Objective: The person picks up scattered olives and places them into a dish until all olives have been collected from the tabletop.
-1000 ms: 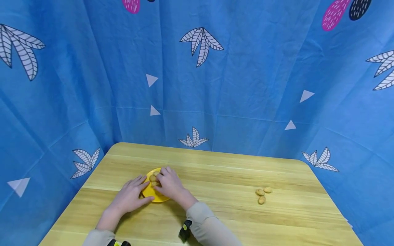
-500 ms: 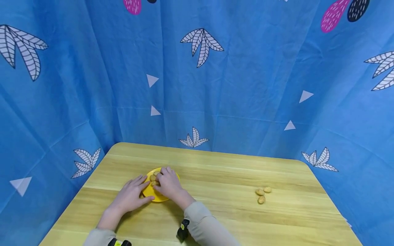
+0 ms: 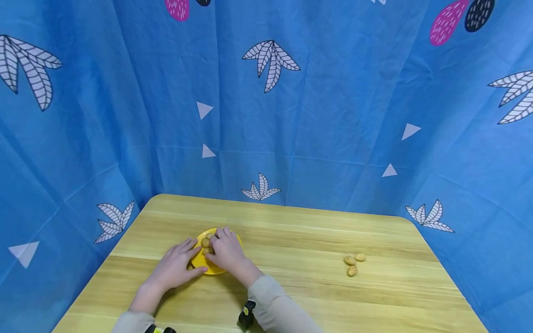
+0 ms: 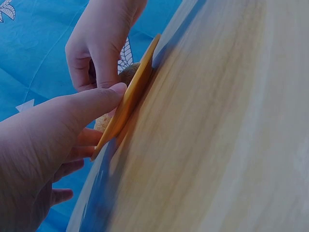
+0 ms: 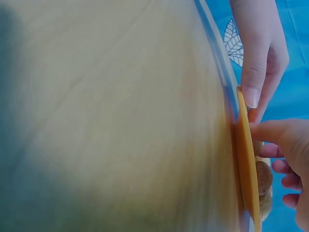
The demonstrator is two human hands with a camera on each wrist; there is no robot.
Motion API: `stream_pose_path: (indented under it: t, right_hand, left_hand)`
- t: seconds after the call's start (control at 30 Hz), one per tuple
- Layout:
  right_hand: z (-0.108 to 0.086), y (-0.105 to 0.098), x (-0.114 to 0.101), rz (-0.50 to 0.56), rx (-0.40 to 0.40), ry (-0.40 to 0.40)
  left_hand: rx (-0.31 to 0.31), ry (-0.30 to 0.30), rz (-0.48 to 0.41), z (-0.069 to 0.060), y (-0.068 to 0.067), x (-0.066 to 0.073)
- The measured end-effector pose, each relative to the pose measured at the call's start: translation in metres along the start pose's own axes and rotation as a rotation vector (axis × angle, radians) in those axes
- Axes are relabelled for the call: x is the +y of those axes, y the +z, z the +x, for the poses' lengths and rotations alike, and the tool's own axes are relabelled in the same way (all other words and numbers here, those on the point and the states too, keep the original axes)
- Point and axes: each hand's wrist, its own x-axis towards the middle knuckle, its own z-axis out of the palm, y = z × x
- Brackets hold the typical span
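Note:
A shallow yellow plate (image 3: 213, 270) lies on the wooden table at its left side, with several small brown oval, potato-like pieces (image 3: 205, 243) on it. My left hand (image 3: 176, 266) rests at the plate's left edge, fingers fairly straight. In the left wrist view its thumb (image 4: 113, 92) touches the rim. Over the plate, my right hand (image 3: 229, 252) has its fingers bent down around a potato-like piece (image 5: 257, 146), which shows between thumb and finger in the right wrist view. Other pieces (image 5: 263, 179) sit beside that hand. The right hand's palm hides part of the plate.
A small group of similar brown pieces (image 3: 350, 261) lies on the right part of the table (image 3: 300, 277). A blue patterned curtain (image 3: 266, 120) hangs behind the table and along both sides.
Both hands stay at the plate. The right thumb has shifted very slightly left over the pieces, and the head view has moved a little.

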Motion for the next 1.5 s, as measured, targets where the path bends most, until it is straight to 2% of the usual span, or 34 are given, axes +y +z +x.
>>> stream_pose_path:
  t: [0.43, 0.73, 1.03, 1.3, 1.5]
  right_hand:
    - [-0.008, -0.011, 0.005, 0.051, 0.021, -0.005]
    - [-0.021, -0.016, 0.02, 0.115, 0.097, 0.0]
    - [-0.036, -0.027, 0.044, 0.246, 0.139, 0.096]
    - [-0.052, -0.035, 0.062, 0.342, 0.17, 0.221]
    - [-0.065, -0.038, 0.075, 0.365, 0.247, 0.275]
  left_hand:
    - [-0.006, 0.0, -0.012, 0.0, -0.002, 0.002]
    - [-0.002, -0.002, -0.012, -0.001, -0.002, 0.001]
    - [-0.009, -0.008, -0.022, 0.0, -0.002, 0.0]
    - [-0.016, -0.005, -0.024, -0.001, -0.002, -0.001]
    - [-0.019, -0.007, -0.024, -0.001, 0.0, -0.003]
